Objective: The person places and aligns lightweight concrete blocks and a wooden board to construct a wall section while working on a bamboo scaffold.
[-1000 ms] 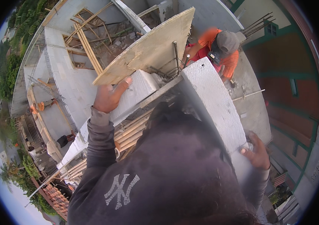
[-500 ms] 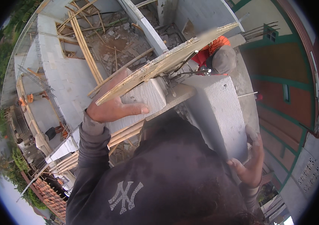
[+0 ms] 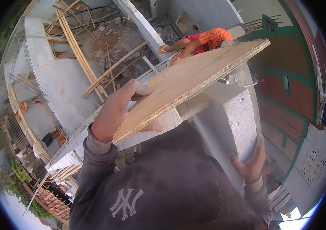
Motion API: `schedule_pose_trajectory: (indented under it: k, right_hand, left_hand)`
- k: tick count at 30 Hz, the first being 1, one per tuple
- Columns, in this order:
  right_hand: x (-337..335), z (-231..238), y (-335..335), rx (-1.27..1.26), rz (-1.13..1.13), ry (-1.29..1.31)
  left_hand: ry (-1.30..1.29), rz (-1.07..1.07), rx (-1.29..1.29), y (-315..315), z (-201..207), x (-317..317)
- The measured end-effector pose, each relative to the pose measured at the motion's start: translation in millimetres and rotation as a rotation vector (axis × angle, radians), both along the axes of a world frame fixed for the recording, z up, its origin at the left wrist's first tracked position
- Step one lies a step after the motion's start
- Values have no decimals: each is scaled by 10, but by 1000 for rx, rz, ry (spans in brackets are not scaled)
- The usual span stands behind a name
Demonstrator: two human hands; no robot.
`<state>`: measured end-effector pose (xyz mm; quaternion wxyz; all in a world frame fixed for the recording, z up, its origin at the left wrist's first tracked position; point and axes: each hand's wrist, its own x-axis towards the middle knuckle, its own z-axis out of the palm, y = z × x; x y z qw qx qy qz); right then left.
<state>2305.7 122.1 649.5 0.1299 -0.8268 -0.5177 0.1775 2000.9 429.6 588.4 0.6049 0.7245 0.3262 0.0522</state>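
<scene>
My left hand (image 3: 117, 111) grips the near-left edge of a plywood board (image 3: 197, 76), its fingers bent over the top and its thumb underneath. The board slants up and away to the right, its rough cut edge toward me. Below it, a white lightweight block (image 3: 151, 130) shows in part, close to my left thumb. A larger white block (image 3: 239, 115) stands to the right, partly hidden behind the board. My right hand (image 3: 251, 163) clasps that block's near end, thumb on one face and fingers on the other.
A co-worker in orange and red (image 3: 212, 38) bends beyond the board, hands at the wall. Bamboo poles (image 3: 78, 50) span a rubble-strewn room (image 3: 120, 38) below. Rebar ends (image 3: 256, 25) stick out at the far right, near a green-trimmed building (image 3: 281, 103).
The plywood board has swung and tipped, so its broad face now shows. My left fingers curl over it. My right hand has closed onto the block's end. The co-worker's arms have come into view.
</scene>
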Motion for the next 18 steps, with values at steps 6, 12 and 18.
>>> schedule_pose_trajectory:
  k: [6,12,18]
  right_hand:
    - [-13,101,161,-59,-10,-40]
    - [8,144,89,-90,-41,-45]
    - [60,58,-90,115,-250,279]
  left_hand:
    - [-66,14,58,-24,-7,60]
    - [287,35,-169,-100,-10,-80]
    - [346,21,252,-143,-70,-155]
